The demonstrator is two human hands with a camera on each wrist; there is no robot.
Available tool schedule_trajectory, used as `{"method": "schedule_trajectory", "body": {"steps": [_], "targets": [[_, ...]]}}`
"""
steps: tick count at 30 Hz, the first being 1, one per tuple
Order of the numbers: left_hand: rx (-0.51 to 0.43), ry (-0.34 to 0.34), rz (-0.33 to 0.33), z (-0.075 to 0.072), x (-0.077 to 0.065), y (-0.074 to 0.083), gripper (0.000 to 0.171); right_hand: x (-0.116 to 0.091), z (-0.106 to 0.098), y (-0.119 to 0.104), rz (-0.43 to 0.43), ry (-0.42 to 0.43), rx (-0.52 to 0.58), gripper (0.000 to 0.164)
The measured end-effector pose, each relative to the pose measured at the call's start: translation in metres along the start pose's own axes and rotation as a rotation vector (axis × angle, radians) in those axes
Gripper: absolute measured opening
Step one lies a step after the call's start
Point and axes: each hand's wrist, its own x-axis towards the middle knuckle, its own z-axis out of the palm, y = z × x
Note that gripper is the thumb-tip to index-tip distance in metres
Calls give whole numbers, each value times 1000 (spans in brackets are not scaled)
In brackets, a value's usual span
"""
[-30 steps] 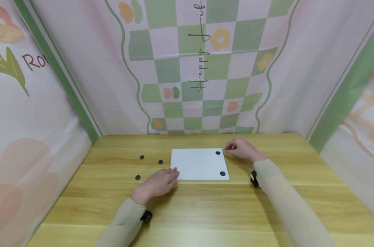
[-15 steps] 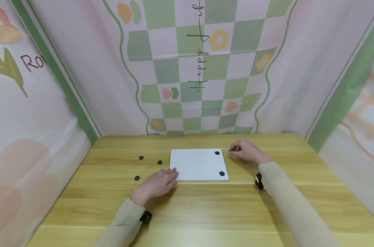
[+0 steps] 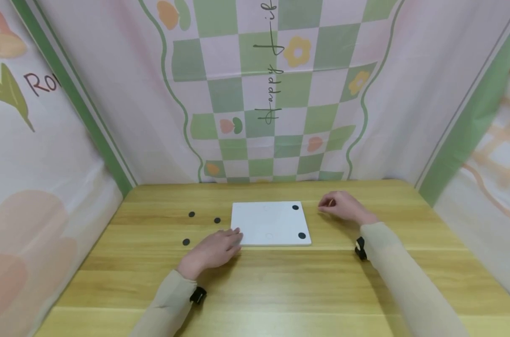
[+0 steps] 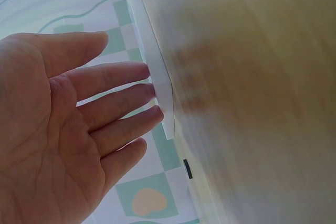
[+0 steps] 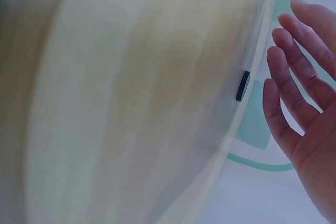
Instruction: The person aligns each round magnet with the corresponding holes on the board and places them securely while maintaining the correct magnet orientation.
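A thin white rectangular board (image 3: 265, 223) lies flat on the table. Straight fingertips of my left hand (image 3: 214, 248) rest on its near left corner; the left wrist view shows them at the board's edge (image 4: 157, 72). Two black discs sit on the board's right side, one far (image 3: 295, 207), one near (image 3: 302, 235). Right of the board, apart from it, hovers my right hand (image 3: 343, 206), fingers loosely bent and nothing visible in them. In the right wrist view a black disc (image 5: 242, 86) lies on the table by those fingers; the hand hides it in the head view.
Left of the board, three loose black discs lie on the wooden table (image 3: 272, 290): far left (image 3: 192, 214), near left (image 3: 186, 242) and closest to the board (image 3: 217, 220). Faint circle outlines mark the board's middle. A checkered curtain (image 3: 263, 93) hangs behind the table.
My right hand has drawn away to the right from the board's far right corner. The left hand stays on the board, and the discs in the head view keep their places.
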Motion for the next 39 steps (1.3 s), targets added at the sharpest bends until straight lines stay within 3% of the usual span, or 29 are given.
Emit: {"method": "schedule_trajectory", "body": {"steps": [22,39], "targets": [[-11,0,-1,-1,-1,2,45,-12,-5,16,32,21,4,14],[-8,-1,0,-2,-2,3,45,-22,-12,24,90,-17,31,19]]}}
